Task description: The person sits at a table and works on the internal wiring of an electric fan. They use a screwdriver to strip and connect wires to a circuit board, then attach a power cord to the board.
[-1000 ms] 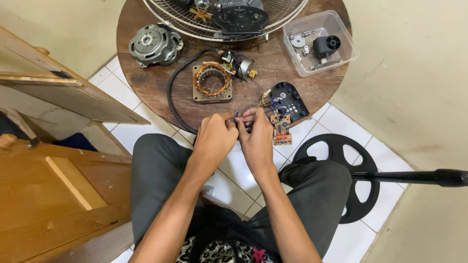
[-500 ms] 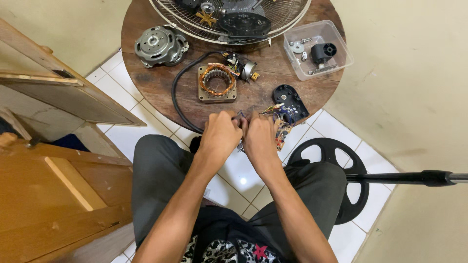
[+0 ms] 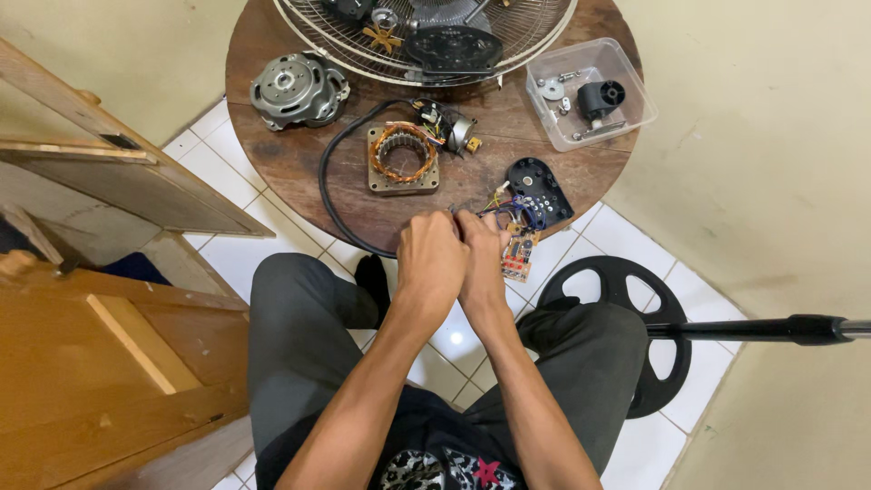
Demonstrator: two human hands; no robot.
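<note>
My left hand (image 3: 434,259) and my right hand (image 3: 483,257) are pressed together at the near edge of the round wooden table (image 3: 290,163), fingers pinched on thin coloured wires (image 3: 497,210). The wires run to a small orange circuit board (image 3: 517,255) and a black switch panel (image 3: 538,189) just right of my hands. A stator with a copper coil (image 3: 403,158) lies beyond my hands, with a black cable (image 3: 325,186) looping from it. What exactly my fingertips pinch is hidden.
A grey motor housing (image 3: 298,89) sits at the table's left, a wire fan guard (image 3: 426,36) at the back, a clear plastic box of small parts (image 3: 590,91) at the right. A black fan base with pole (image 3: 635,336) lies on the tiled floor. Wooden furniture (image 3: 100,363) stands left.
The view has shifted slightly, so the table sits lower in the frame. My hands stay together on the wires at the table's edge, barely moved.
</note>
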